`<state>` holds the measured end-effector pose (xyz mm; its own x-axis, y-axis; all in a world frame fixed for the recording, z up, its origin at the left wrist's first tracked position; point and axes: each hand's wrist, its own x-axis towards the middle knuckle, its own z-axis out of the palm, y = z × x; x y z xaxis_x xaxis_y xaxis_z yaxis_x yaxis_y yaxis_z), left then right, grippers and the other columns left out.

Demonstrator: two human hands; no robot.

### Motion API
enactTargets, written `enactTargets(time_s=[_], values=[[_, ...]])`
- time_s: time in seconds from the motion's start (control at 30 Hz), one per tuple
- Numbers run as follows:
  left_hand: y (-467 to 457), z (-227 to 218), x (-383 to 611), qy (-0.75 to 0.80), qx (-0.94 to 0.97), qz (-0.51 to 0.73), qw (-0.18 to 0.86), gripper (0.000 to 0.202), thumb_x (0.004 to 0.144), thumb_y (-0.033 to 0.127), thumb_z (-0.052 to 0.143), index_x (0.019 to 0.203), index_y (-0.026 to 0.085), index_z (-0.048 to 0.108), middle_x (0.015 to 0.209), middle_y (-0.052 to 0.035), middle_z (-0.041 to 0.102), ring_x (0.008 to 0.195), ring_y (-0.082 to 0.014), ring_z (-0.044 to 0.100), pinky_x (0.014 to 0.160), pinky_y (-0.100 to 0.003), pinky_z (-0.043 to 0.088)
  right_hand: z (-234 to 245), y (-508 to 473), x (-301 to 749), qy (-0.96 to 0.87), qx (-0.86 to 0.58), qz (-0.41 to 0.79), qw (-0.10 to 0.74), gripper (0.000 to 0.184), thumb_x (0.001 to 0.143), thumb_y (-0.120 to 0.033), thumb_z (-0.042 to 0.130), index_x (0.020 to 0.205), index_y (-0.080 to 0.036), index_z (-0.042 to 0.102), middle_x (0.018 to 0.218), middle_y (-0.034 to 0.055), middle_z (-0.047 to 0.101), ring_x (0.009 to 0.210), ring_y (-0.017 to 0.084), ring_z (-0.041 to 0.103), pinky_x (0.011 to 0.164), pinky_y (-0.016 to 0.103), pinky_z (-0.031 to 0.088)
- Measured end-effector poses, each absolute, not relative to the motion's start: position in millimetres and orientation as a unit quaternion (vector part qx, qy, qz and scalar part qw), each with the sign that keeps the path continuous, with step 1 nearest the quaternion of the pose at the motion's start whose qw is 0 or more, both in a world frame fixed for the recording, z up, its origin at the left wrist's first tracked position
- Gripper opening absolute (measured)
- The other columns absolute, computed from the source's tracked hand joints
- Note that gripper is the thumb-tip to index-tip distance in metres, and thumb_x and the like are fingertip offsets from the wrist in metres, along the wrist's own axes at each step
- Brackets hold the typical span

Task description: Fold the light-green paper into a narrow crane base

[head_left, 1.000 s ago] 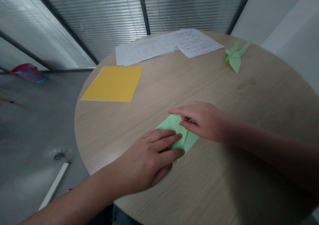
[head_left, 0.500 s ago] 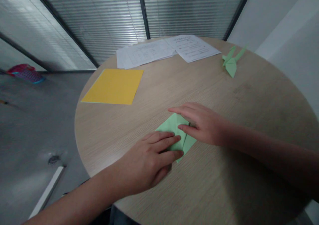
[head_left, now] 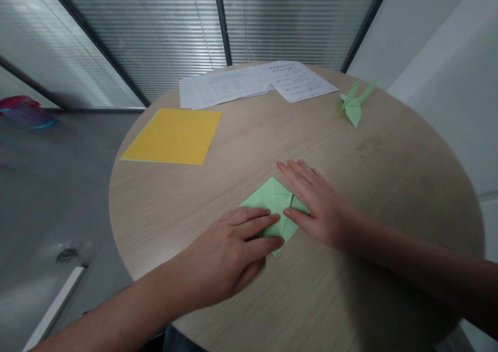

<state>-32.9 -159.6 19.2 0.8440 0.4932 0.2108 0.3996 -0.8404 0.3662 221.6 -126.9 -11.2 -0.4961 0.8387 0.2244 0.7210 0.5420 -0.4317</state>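
Head: green paper (head_left: pixel 275 195) under left grip (head_left: pixel 239 247)

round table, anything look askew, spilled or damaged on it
No spill or damage shows. Only the printed sheets look slightly askew, overlapping at different angles near the far edge of the round table.
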Motion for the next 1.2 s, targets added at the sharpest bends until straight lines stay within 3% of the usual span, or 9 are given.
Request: enactTargets(time_s=[0.2,0.3,0.37,0.47,0.53,0.6,0.87,1.07,1.2], values=[[-159.1,16.9,-34.1,0.236,0.946,0.149,0.162,0.032,0.099,0.017,0.054,0.126,0.021,0.071,0.142,-0.0142,0.067,0.132,-0.0279,0.064,0.114,-0.050,0.051,-23.8,-97.9,234.6,-0.828,-0.481,0.138,0.255,0.091,0.092,-0.022,0.060,0.169,-0.029,0.012,0.171,0.0150,0.031,0.158,0.040,0.026,0.121,0.071,0.030],[-159.7,16.4,-34.2,0.237,0.946,0.153,0.161,0.032,0.099,0.017,0.055,0.126,0.021,0.072,0.141,-0.0142,0.067,0.131,-0.0272,0.064,0.114,-0.049,0.050,-21.4,-95.1,238.3,-0.822,-0.475,0.136,0.282,0.087,0.092,-0.022,0.060,0.168,-0.025,0.019,0.170,0.0164,0.033,0.157,0.039,0.028,0.121,0.068,0.032],[-160.1,16.4,-34.2,0.239,0.946,0.155,0.157,0.032,0.099,0.017,0.055,0.126,0.022,0.072,0.141,-0.0139,0.068,0.131,-0.0278,0.064,0.113,-0.049,0.051,-14.6,-97.9,241.1,-0.822,-0.455,0.126,0.318,0.073,0.094,-0.022,0.060,0.162,-0.022,0.036,0.165,0.0171,0.042,0.152,0.036,0.039,0.119,0.061,0.039],[-160.1,16.7,-34.0,0.243,0.945,0.159,0.154,0.033,0.098,0.016,0.055,0.127,0.022,0.071,0.142,-0.0132,0.067,0.130,-0.0285,0.064,0.112,-0.050,0.051,-1.5,-103.8,245.3,-0.862,-0.365,0.085,0.340,0.029,0.097,-0.023,0.063,0.124,-0.024,0.073,0.131,0.0109,0.072,0.121,0.028,0.066,0.105,0.047,0.051],[-159.8,17.0,-33.7,0.244,0.944,0.158,0.158,0.033,0.098,0.017,0.055,0.127,0.022,0.071,0.142,-0.0128,0.067,0.130,-0.0280,0.064,0.112,-0.050,0.051,5.8,-107.3,246.6,-0.897,-0.307,0.054,0.314,0.013,0.098,-0.025,0.066,0.098,-0.025,0.079,0.104,0.0053,0.079,0.096,0.023,0.070,0.093,0.042,0.052],[-159.6,17.4,-33.4,0.246,0.942,0.155,0.168,0.032,0.098,0.017,0.055,0.126,0.022,0.070,0.141,-0.0123,0.067,0.130,-0.0271,0.064,0.113,-0.049,0.050,10.7,-110.2,246.2,-0.918,-0.284,0.038,0.273,0.015,0.098,-0.025,0.067,0.090,-0.024,0.079,0.092,0.0029,0.079,0.085,0.022,0.067,0.086,0.040,0.049],[-158.6,33.4,-30.6,0.251,0.936,0.136,0.207,0.026,0.102,0.023,0.056,0.125,0.021,0.070,0.135,-0.0111,0.069,0.128,-0.0259,0.063,0.112,-0.046,0.049,16.8,-117.9,242.1,-0.936,-0.295,0.024,0.192,0.020,0.099,-0.022,0.063,0.091,-0.025,0.080,0.089,0.0028,0.080,0.096,0.023,0.067,0.094,0.041,0.042],[-133.5,47.4,-16.8,0.244,0.935,0.118,0.230,0.028,0.104,0.014,0.052,0.127,0.018,0.069,0.117,-0.0090,0.075,0.110,-0.0220,0.069,0.101,-0.038,0.055,17.7,-119.1,240.9,-0.941,-0.294,-0.005,0.167,0.020,0.100,-0.023,0.061,0.096,-0.027,0.080,0.090,0.0028,0.080,0.101,0.024,0.066,0.100,0.043,0.039],[-119.6,37.6,-5.4,0.238,0.950,0.113,0.170,0.023,0.103,0.013,0.056,0.117,0.016,0.074,0.111,-0.0085,0.075,0.099,-0.0205,0.069,0.092,-0.035,0.055,15.0,-116.0,244.2,-0.945,-0.281,-0.007,0.168,0.020,0.100,-0.022,0.061,0.096,-0.027,0.080,0.095,0.0024,0.081,0.101,0.023,0.066,0.099,0.042,0.038]])
